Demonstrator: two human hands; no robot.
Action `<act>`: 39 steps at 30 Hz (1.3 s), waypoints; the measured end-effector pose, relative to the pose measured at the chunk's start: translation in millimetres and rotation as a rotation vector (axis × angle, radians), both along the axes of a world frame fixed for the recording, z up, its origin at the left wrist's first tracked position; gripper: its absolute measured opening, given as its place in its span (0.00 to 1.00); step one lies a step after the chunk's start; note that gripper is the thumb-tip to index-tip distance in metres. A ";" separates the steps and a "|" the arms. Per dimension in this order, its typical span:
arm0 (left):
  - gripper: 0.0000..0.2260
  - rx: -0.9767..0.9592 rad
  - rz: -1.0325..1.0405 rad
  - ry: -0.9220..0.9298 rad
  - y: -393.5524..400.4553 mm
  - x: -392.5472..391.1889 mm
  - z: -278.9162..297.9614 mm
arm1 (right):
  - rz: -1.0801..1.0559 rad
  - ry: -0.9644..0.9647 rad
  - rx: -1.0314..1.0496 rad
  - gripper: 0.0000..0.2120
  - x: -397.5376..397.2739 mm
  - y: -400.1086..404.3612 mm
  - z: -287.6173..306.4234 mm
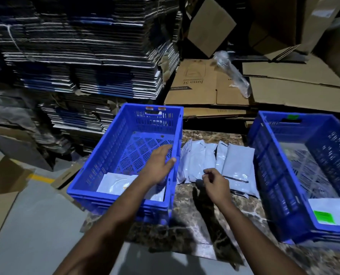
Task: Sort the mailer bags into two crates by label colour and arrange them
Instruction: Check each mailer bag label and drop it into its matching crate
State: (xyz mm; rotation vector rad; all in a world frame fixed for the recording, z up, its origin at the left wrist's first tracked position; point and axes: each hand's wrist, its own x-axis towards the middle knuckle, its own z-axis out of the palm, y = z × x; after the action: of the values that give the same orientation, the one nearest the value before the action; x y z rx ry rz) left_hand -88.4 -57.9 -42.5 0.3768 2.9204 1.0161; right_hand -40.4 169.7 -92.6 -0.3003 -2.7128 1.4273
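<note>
Two blue crates stand on a dark marble table. The left crate has orange stickers on its far rim and a grey mailer bag lying in its near end. The right crate has a green sticker on its far rim and holds a mailer with a green label. Between the crates lies a row of several grey mailer bags. My left hand hovers over the left crate's right wall, fingers straight, holding nothing. My right hand hangs loosely curled just above the near edge of the mailer row.
Tall stacks of flattened dark cartons rise behind the left crate. Flat brown cardboard and open boxes lie behind the table, with a crumpled clear plastic wrap on top. Grey floor with a yellow line is at the left.
</note>
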 end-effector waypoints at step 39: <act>0.15 0.780 0.072 -0.065 100.9 75.9 29.3 | 0.114 0.225 -0.452 0.15 60.2 69.1 72.7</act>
State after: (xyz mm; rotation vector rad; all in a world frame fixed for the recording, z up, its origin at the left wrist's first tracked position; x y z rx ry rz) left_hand -12.5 43.0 -13.1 0.2340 2.3666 2.0996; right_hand 19.8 238.8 -19.9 -0.0001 -2.2426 1.9653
